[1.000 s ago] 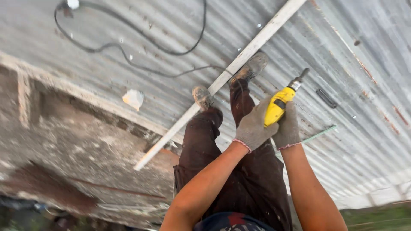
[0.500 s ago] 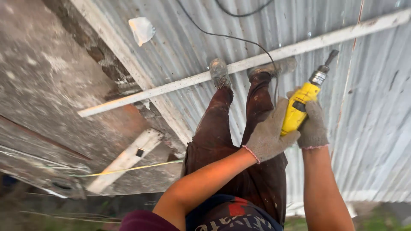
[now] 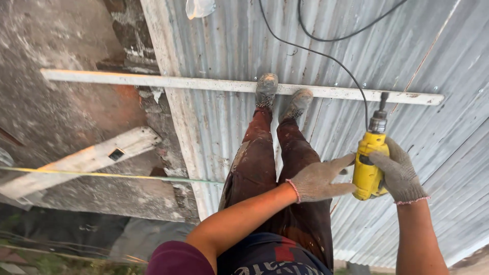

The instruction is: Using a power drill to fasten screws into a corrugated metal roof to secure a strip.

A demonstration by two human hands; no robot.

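Head view, only one camera, looking straight down: person stands on a corrugated metal roof [image 3: 229, 132], both feet on a long white batten [image 3: 153, 81] that runs left to right across the sheets. Left shoe [image 3: 266, 89] and right shoe [image 3: 297, 103] sit side by side on it, toes up-frame. Dark stained trousers [image 3: 257, 163] below. Yellow power drill [image 3: 368, 170] is right of the legs, held roughly upright in frame, chuck and bit pointing up-frame toward the batten, tip just short of it. Right hand [image 3: 398, 175], knit work glove, grip clenched around the drill body from the right side. Left hand [image 3: 320, 179], same kind of glove, fingers spread loose, fingertips touching the drill's left side, grip not closed on it. Black cable [image 3: 326, 56] runs from the drill up across the sheets and out the top edge, looping near the top. Left of the roof edge: rough concrete surface [image 3: 61, 40] lower down, a white plank [image 3: 81, 162] lying diagonally on it, and a thin taut string line [image 3: 102, 174] crossing just under the plank toward the roof edge. Pale crumpled object [image 3: 199, 7] at top edge, can't tell what it is.
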